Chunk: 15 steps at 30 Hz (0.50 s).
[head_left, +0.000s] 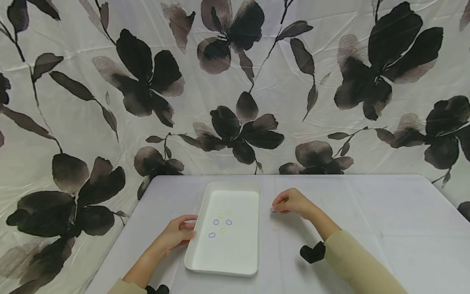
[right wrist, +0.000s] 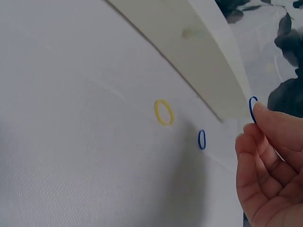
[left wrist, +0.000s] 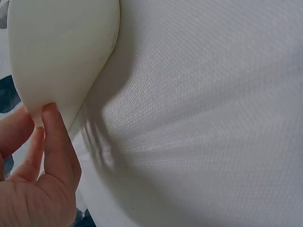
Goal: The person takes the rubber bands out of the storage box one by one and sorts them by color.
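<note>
A white rectangular tray (head_left: 222,257) lies on the table, with blue rubber bands (head_left: 211,235) and yellow rubber bands (head_left: 222,230) scattered inside. My left hand (head_left: 176,234) pinches the tray's left edge between thumb and fingers, as the left wrist view shows up close. To the right of the tray, my right hand (head_left: 293,203) pinches a blue rubber band (right wrist: 252,109) between thumb and fingertip, above the table. Below that hand, another blue rubber band (right wrist: 202,140) lies on the cloth, near a loose yellow rubber band (right wrist: 164,112).
A white cloth covers the table (head_left: 367,212). Behind it hangs a pale curtain (head_left: 312,106) with dark flowers. A black strap piece (head_left: 313,252) sits at the right wrist, beside the sleeve (head_left: 356,261).
</note>
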Tool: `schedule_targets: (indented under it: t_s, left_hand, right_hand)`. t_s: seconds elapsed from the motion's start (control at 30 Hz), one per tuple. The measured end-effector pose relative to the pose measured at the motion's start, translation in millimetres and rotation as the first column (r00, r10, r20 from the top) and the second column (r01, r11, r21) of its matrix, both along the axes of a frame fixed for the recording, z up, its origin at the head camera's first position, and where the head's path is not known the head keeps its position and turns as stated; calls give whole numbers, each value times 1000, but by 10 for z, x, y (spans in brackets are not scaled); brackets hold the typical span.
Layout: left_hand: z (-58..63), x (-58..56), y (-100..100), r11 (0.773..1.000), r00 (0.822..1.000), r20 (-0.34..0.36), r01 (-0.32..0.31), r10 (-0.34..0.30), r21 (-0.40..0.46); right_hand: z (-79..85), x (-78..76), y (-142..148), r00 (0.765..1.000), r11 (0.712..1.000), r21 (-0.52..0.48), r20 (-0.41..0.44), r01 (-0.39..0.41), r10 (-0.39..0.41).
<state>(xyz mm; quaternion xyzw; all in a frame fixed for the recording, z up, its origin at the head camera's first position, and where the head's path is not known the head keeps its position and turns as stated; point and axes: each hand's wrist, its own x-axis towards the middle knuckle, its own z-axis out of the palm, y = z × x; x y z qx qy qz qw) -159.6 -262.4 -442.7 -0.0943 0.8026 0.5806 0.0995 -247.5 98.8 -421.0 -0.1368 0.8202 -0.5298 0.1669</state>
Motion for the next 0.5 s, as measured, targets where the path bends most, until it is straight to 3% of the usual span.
schedule_targets:
  t_s: [0.5]
  left_hand:
    - [11, 2, 13, 1000, 1000, -1, -12, 12, -4]
  right_hand:
    - [-162, -26, 162, 987, 981, 113, -8, 158, -158]
